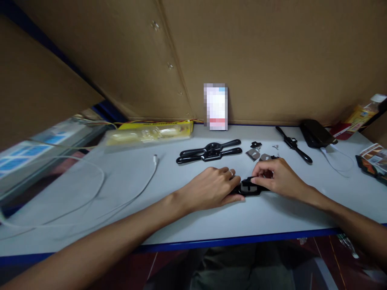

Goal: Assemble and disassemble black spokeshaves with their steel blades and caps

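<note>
A black spokeshave-like tool (250, 188) lies on the white table (127, 177) between my hands. My left hand (211, 188) covers and grips its left handle, fingers curled, a ring on one finger. My right hand (278, 178) lies over the tool's right side and pinches with its fingertips at the tool's middle; what is pinched is too small to make out. Two more black spokeshaves (209, 152) lie side by side just beyond my left hand. Small metal blades (253, 154) and a black cap piece (255, 144) lie beyond my right hand.
Another black handled tool (294, 145) and a black pouch (317, 133) sit at the back right. A white cable (142, 183) curls across the left. A yellow package (151, 133) lies at the back, against cardboard walls. Coloured packets (373, 161) lie at the right edge.
</note>
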`<state>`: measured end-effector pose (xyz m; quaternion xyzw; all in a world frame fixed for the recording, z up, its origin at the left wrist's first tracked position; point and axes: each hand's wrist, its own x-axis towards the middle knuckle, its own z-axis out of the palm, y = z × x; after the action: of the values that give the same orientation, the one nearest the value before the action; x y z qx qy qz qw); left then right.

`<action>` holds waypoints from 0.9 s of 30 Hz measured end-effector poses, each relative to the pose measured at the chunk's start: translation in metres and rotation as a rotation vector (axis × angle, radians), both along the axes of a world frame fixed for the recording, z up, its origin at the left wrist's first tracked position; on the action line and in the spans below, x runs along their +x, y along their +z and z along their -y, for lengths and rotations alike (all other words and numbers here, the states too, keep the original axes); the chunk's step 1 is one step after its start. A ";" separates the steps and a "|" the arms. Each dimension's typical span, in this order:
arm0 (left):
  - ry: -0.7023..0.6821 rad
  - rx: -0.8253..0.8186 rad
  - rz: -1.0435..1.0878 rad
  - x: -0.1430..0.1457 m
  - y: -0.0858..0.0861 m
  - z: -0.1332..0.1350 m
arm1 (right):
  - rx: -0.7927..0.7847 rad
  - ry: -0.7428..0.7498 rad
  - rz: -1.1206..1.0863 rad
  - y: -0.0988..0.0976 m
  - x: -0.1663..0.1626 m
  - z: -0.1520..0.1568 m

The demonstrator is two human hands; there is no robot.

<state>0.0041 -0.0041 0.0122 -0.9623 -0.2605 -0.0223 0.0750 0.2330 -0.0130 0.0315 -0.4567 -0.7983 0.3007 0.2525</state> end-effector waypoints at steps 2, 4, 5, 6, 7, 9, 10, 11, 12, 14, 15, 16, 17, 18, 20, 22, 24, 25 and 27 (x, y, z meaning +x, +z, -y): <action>-0.005 -0.007 0.015 0.000 0.000 0.000 | -0.012 0.007 0.013 0.000 -0.001 0.001; -0.011 -0.014 0.029 0.000 -0.001 0.000 | -0.018 0.012 0.032 -0.001 -0.002 0.003; -0.013 -0.015 0.035 0.000 -0.001 -0.001 | -0.021 0.016 0.041 -0.001 -0.003 0.003; -0.014 -0.012 0.039 0.000 -0.001 -0.001 | -0.020 0.020 0.050 -0.001 -0.003 0.004; -0.015 -0.008 0.039 0.000 -0.001 -0.001 | -0.016 0.023 0.057 -0.001 -0.004 0.004; -0.017 0.002 0.031 0.000 0.000 -0.001 | -0.006 0.030 0.078 -0.001 -0.004 0.005; -0.016 0.006 0.023 0.000 0.000 -0.001 | 0.003 0.033 0.089 -0.002 -0.004 0.005; -0.013 0.009 0.015 0.000 0.000 -0.001 | 0.012 0.038 0.099 -0.002 -0.004 0.005; -0.010 0.011 0.007 0.000 0.000 -0.001 | 0.020 0.044 0.108 -0.003 -0.003 0.005; -0.004 0.009 -0.002 0.000 0.000 -0.001 | 0.031 0.054 0.117 -0.005 -0.003 0.004; -0.002 0.007 -0.005 0.000 0.000 -0.001 | 0.034 0.057 0.120 -0.005 -0.003 0.004; -0.001 0.004 -0.008 0.000 -0.001 -0.001 | 0.032 0.057 0.126 -0.006 -0.003 0.004; 0.000 0.003 -0.011 0.000 -0.001 -0.001 | 0.028 0.053 0.132 -0.006 -0.004 0.005; 0.000 0.003 -0.014 0.000 -0.001 -0.001 | 0.024 0.050 0.138 -0.006 -0.004 0.005; 0.002 0.006 -0.019 0.000 -0.001 0.000 | 0.023 0.046 0.134 -0.004 -0.004 0.005; 0.002 0.010 -0.021 0.000 0.000 0.000 | 0.054 0.025 0.093 0.001 0.000 0.003; 0.003 0.007 -0.024 0.000 0.001 0.000 | 0.130 -0.050 0.041 0.007 0.009 -0.005; 0.004 0.002 -0.026 0.000 0.002 0.000 | 0.184 -0.112 0.030 0.011 0.015 -0.011; 0.008 -0.008 -0.030 0.000 0.002 0.000 | 0.314 -0.280 0.091 0.015 0.033 -0.026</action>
<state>0.0042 -0.0044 0.0146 -0.9618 -0.2632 -0.0065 0.0750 0.2660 0.0130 0.0470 -0.5313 -0.7747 0.1136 0.3236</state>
